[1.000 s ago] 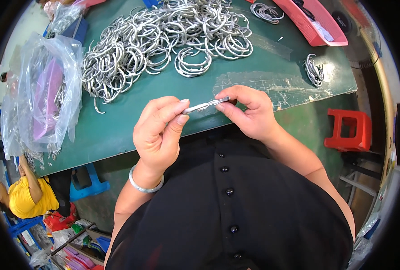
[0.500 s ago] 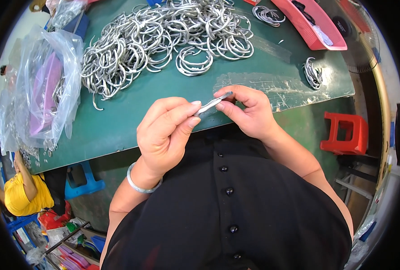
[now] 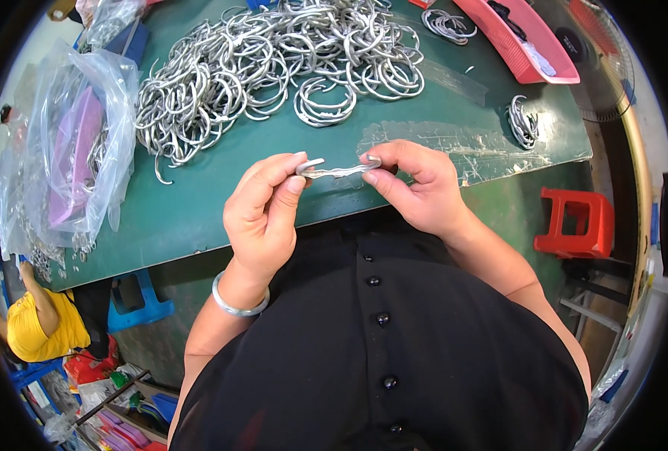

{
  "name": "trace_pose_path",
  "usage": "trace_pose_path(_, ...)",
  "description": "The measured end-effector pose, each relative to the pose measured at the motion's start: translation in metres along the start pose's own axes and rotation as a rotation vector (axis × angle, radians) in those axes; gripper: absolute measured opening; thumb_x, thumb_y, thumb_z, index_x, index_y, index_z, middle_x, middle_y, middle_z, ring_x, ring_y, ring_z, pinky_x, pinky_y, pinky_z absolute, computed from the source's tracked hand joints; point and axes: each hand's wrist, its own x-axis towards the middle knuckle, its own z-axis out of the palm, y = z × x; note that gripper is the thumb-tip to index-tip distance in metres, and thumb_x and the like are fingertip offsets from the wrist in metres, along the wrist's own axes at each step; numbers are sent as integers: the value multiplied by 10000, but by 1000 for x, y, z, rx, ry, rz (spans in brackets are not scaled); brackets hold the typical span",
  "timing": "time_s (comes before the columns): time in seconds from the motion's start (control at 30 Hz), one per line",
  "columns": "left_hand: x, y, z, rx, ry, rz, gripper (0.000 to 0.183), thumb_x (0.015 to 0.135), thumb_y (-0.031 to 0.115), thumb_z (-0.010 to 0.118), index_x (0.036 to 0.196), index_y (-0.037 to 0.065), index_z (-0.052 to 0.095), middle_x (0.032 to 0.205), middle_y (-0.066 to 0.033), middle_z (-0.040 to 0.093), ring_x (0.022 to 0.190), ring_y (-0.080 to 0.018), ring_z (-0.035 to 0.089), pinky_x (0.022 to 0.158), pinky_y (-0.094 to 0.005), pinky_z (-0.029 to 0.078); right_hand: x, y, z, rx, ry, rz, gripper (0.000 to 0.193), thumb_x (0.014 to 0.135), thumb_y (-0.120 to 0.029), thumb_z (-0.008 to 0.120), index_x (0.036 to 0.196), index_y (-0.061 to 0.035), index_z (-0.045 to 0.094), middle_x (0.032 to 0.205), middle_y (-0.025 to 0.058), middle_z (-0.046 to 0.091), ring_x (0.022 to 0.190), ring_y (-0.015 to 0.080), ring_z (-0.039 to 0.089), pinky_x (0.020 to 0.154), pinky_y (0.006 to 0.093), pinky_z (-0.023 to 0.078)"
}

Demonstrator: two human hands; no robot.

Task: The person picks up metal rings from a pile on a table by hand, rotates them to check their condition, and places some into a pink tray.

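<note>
Between my two hands, above the near edge of the green table, is an open silver-grey metal bangle (image 3: 341, 172) with a wavy outline. My left hand (image 3: 262, 210) pinches one side of it between thumb and fingers. The other side is pinched by my right hand (image 3: 417, 184). The bangle's ends curl up toward me from both grips. Beyond my hands lies a big tangled heap of similar bangles (image 3: 251, 71). A small stack of bangles (image 3: 324, 102) rests at the heap's near side.
On the green table (image 3: 221, 195), loose bangles (image 3: 522, 122) lie at the right, near a pink basket (image 3: 518, 45). Clear plastic bags (image 3: 116, 150) cover the left end. A red stool (image 3: 577, 223) stands at right, a blue stool (image 3: 142, 301) at left, near a person in yellow (image 3: 41, 323).
My hands have moved slightly apart, the left one shifting left. The bangle has turned from slanting and nearly edge-on to roughly level, so its curled ends now show.
</note>
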Motion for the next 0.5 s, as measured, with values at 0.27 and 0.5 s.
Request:
trace_pose_path(0.27,-5,-8,-1,-103,33,-95,185,825,-35,509,1001,-51,564,908,-123,584,760,-145,575,689,-233,477,2,-9,-3,-158,-50,-138,145,709,21,623,848,2,590,726,87,582,620,164,554,563,250,430)
trace_pose_path(0.5,-7,-7,0,-231,31,-238,209,842,-7,500,1045,-43,541,883,-105,594,745,-136,573,678,-232,476,-1,-5,-2,-73,-46,-76,124,735,3,612,858,0,593,732,58,586,638,127,553,571,240,430)
